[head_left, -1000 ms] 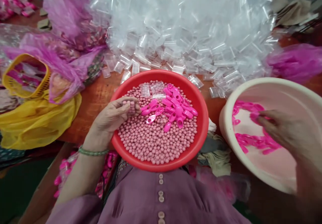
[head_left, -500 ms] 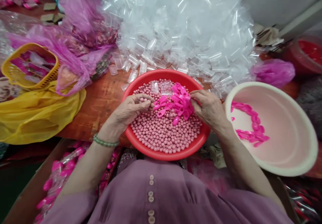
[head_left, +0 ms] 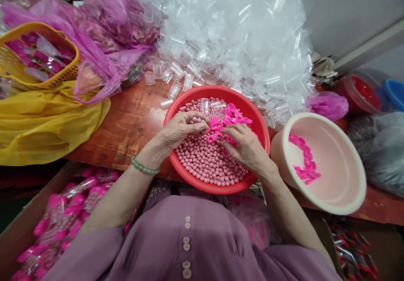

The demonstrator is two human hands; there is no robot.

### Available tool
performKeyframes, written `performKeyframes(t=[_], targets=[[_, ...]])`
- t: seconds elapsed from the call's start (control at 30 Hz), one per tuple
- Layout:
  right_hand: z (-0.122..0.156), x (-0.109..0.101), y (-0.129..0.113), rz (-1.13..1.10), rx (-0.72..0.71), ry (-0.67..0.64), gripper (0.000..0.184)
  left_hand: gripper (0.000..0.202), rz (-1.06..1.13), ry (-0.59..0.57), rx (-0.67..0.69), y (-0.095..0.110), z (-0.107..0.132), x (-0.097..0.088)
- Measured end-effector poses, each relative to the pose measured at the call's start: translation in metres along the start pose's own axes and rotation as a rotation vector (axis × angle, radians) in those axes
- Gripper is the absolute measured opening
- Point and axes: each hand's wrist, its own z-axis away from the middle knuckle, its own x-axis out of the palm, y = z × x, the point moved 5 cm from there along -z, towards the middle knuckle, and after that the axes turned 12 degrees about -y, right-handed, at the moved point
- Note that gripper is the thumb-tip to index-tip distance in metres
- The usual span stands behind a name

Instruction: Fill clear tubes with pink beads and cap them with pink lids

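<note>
A red basin [head_left: 217, 187] full of pink beads [head_left: 208, 163] stands in front of me. My left hand [head_left: 181, 131], with a green bead bracelet [head_left: 145, 167], is closed over its left side. Between its thumb and forefinger show several beads, seemingly inside a clear tube [head_left: 195, 120] mostly hidden by the fingers. My right hand [head_left: 244, 146] is open, thumb and fingers apart, over a heap of bright pink plastic pieces [head_left: 233, 113] lying on the beads. Its fingertips are close to those of my left hand. Clear tubes [head_left: 217, 106] lie behind the pink pieces.
A large pile of clear plastic tubes [head_left: 233, 32] rises behind the basin. To the right stands a cream tub [head_left: 341, 154] with pink pieces inside. At left are a yellow basket [head_left: 67, 68], a yellow bag [head_left: 47, 125] and pink bags [head_left: 113, 3]. Filled tubes [head_left: 72, 201] lie below.
My right hand has moved left and down, across the pink pieces towards my left hand. Its pinch has loosened. The view has shifted, so the basin sits further right.
</note>
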Motion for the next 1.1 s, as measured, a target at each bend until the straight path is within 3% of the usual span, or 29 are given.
performKeyframes(t=[0.13, 0.27, 0.37, 0.5, 0.6, 0.7, 1.1], targets=[[-0.019, 0.019, -0.017, 0.255, 0.0, -0.237, 0.044, 0.032, -0.005, -0.008, 0.02, -0.002, -0.001, -0.001], [-0.034, 0.027, -0.02, 0.319, -0.035, -0.336, 0.041, 0.03, 0.0, -0.018, 0.042, -0.003, -0.001, -0.001], [-0.038, 0.019, -0.018, 0.261, -0.074, -0.243, 0.034, 0.029, 0.021, -0.026, 0.064, -0.003, -0.001, 0.0], [-0.034, -0.01, -0.008, -0.16, -0.038, 0.108, 0.015, 0.033, 0.068, -0.031, 0.028, -0.004, 0.0, 0.001], [-0.031, -0.016, 0.006, -0.614, 0.092, 0.3, 0.026, 0.036, 0.101, -0.044, 0.003, -0.004, 0.001, 0.003], [-0.036, -0.007, 0.008, -0.905, 0.117, 0.334, 0.037, 0.036, 0.1, -0.088, -0.002, -0.003, 0.002, 0.007], [-0.045, -0.008, -0.017, -0.634, 0.0, 0.362, 0.016, 0.035, 0.112, -0.343, 0.019, -0.002, 0.003, 0.02]])
